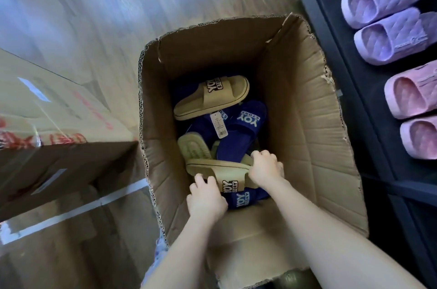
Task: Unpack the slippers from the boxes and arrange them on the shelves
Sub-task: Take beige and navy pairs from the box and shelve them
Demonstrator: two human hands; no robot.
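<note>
Lying crosswise in brown cardboard box [295, 99]: tan foam strap slipper [220, 170]. Gripped at right end by right hand [266, 168], at near-left edge by left hand [205, 196].

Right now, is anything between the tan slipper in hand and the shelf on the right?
Yes. The right wall of the cardboard box rises between the tan slipper and the shelf; it likely has to go up over that rim first.
</note>
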